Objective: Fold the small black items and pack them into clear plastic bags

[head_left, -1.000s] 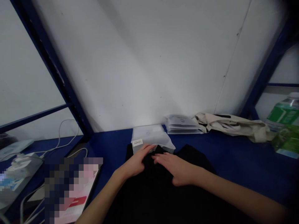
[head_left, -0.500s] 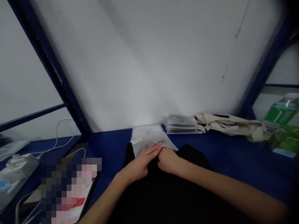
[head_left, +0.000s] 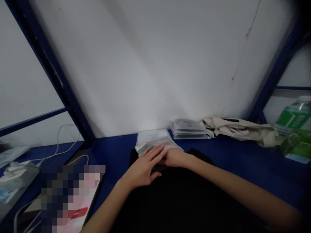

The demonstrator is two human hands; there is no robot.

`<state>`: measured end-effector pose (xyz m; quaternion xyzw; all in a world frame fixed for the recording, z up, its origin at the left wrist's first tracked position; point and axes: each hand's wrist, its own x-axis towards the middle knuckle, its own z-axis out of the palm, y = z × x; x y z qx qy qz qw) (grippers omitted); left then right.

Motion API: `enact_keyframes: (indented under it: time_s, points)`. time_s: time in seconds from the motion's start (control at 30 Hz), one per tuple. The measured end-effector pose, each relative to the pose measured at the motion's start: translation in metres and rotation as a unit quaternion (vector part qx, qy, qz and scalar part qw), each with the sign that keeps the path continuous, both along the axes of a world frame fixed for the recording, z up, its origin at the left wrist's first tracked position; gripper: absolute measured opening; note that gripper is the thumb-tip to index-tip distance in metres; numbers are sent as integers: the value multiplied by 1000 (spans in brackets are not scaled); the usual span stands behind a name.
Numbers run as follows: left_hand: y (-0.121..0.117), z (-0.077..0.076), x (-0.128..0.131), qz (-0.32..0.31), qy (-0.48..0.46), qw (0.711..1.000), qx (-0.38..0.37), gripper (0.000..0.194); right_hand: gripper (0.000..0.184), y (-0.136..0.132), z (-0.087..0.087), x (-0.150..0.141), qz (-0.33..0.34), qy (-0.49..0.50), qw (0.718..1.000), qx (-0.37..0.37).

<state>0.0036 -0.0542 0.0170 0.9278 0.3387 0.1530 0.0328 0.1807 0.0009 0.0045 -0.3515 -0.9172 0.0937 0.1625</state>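
A translucent frosted plastic bag [head_left: 155,144] with a small white label lies in front of me, its near side over black fabric [head_left: 175,200]. My left hand [head_left: 149,165] rests on the bag, fingers stretched out and slightly apart, thumb toward me. Alongside it, my right hand [head_left: 177,157] reaches in at the bag's near edge. Its fingers are covered by the bag and the left hand, so whether they hold anything does not show. Another flat frosted bag [head_left: 154,133] lies just behind, against the wall.
Stacked frosted packets [head_left: 190,128] and a cream cloth bag [head_left: 238,129] lie along the white wall [head_left: 150,64]. A green-labelled bottle [head_left: 295,113] stands far right. Left are a phone-like screen [head_left: 80,210], cables [head_left: 58,142] and a white power strip [head_left: 21,176] on the blue table [head_left: 111,152].
My right hand has moved farther into the bag, and the bag's upper layer has lifted and bunched. My left hand's fingers have spread, and its thumb has moved out.
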Motion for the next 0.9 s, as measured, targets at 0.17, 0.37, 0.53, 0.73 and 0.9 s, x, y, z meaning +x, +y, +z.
enact_keyframes:
  time_s: [0.17, 0.37, 0.53, 0.73, 0.9]
  points:
    - [2, 6, -10, 22, -5, 999, 32, 86, 40, -11, 16, 16, 18, 17, 999, 45]
    - [5, 9, -25, 76, 3, 992, 98, 51, 36, -20, 33, 27, 30, 89, 993, 75]
    - [4, 4, -20, 80, 15, 983, 165, 17, 17, -31, 32, 21, 29, 116, 981, 153]
    - [0, -3, -14, 116, -26, 981, 154, 15, 12, -38, 19, 1, 42, 45, 943, 328]
    - [0, -8, -11, 108, -51, 980, 160, 18, 7, -34, 15, 3, 68, 30, 906, 418]
